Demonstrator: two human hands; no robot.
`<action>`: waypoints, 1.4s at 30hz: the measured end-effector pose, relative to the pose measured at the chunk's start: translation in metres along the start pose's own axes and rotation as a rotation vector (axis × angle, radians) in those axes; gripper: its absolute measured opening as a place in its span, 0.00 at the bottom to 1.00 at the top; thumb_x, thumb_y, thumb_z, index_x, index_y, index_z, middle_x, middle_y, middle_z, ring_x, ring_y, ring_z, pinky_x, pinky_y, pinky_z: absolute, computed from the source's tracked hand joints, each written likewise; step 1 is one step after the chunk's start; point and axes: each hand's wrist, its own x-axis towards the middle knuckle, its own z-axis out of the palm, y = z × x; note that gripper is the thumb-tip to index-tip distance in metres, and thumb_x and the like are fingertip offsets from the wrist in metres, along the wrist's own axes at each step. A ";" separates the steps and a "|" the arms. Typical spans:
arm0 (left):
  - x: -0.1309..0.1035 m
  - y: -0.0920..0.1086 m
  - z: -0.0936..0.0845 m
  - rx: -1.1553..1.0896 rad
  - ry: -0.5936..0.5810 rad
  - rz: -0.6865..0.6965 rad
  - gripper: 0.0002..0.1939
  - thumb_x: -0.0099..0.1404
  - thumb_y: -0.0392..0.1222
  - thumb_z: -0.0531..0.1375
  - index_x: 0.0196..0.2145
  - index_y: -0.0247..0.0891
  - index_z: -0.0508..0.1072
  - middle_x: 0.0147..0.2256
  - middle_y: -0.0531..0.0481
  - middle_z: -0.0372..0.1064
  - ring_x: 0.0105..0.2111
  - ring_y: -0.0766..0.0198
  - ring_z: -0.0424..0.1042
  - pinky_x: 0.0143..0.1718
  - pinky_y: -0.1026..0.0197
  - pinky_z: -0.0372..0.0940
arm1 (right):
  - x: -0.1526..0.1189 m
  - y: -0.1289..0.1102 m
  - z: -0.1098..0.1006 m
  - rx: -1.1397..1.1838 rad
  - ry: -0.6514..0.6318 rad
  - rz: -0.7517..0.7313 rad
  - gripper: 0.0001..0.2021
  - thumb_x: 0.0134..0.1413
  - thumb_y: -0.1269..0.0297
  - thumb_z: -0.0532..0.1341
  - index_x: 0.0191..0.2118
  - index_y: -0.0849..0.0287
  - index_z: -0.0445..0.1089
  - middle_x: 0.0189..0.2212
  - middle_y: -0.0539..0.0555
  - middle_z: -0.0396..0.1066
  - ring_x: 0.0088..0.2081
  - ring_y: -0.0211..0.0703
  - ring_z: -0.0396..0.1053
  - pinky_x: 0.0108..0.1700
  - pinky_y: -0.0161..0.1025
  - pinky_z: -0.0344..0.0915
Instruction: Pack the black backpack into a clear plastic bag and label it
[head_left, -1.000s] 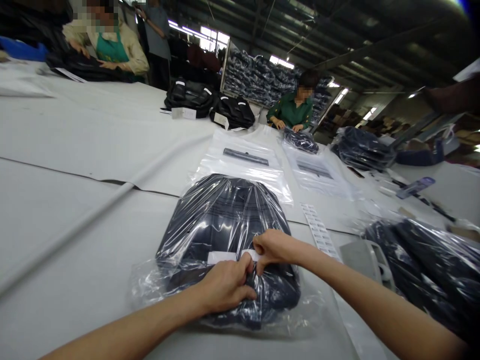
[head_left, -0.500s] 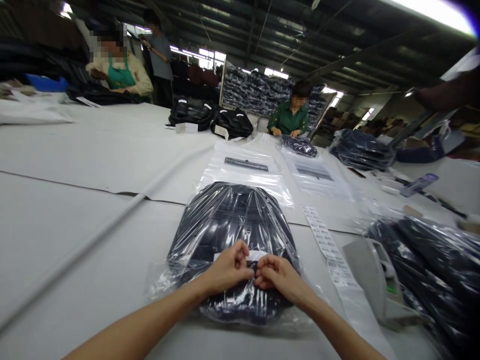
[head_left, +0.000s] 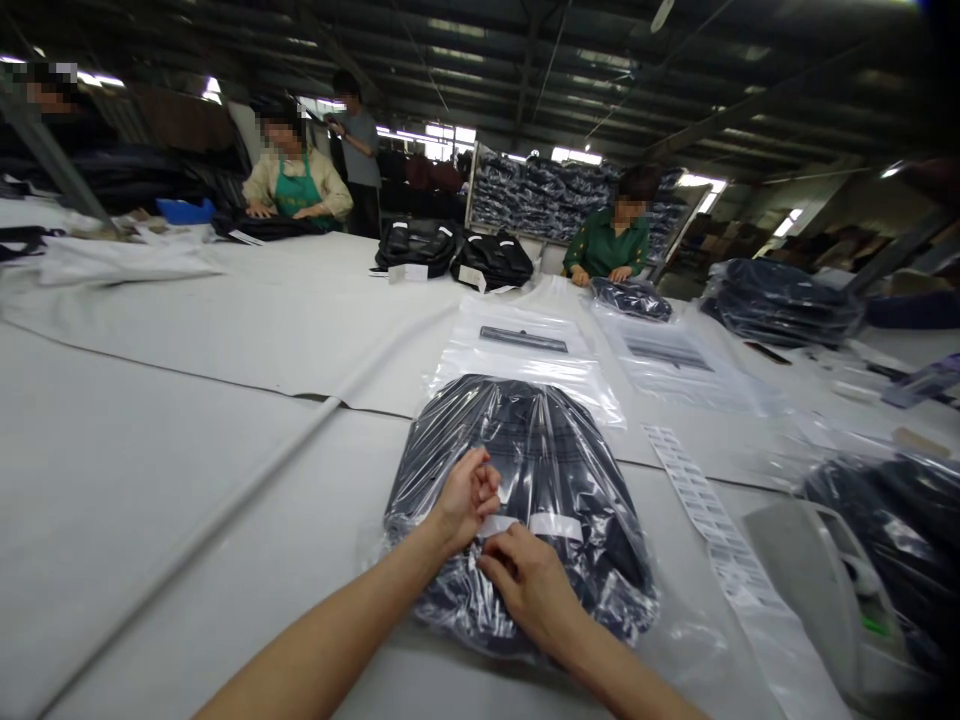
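Right hand has moved leftward over glossy, creased plastic.

The right hand hid part of the plastic-wrapped bag — print on the label strip was illegibly small.

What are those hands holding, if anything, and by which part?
It cannot be told: the left hand and right hand are over the plastic-wrapped dark bag, but no clear grip shows.

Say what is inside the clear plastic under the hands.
A dark bag shows through the clear plastic, with two white strips. The left hand and right hand cover part of it; its underside and interior cannot be seen.
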 end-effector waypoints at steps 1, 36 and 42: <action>-0.005 0.013 -0.005 0.014 0.016 0.040 0.19 0.57 0.59 0.55 0.32 0.40 0.57 0.20 0.60 0.56 0.15 0.74 0.49 0.15 0.71 0.46 | 0.000 0.002 0.001 -0.005 -0.003 0.014 0.04 0.54 0.67 0.57 0.30 0.57 0.68 0.27 0.49 0.64 0.30 0.38 0.64 0.35 0.36 0.58; -0.117 -0.042 -0.097 2.100 0.149 0.709 0.36 0.60 0.50 0.58 0.62 0.47 0.48 0.63 0.36 0.40 0.61 0.41 0.46 0.51 0.42 0.60 | -0.002 -0.002 0.000 0.015 -0.031 0.033 0.08 0.57 0.62 0.55 0.41 0.54 0.70 0.29 0.50 0.64 0.31 0.40 0.65 0.36 0.38 0.61; -0.121 -0.040 -0.091 2.103 0.153 0.686 0.38 0.59 0.47 0.60 0.62 0.57 0.45 0.63 0.37 0.42 0.60 0.39 0.48 0.51 0.37 0.57 | -0.003 -0.001 -0.001 0.039 -0.032 0.008 0.12 0.60 0.62 0.51 0.41 0.53 0.71 0.32 0.53 0.67 0.35 0.42 0.67 0.40 0.39 0.63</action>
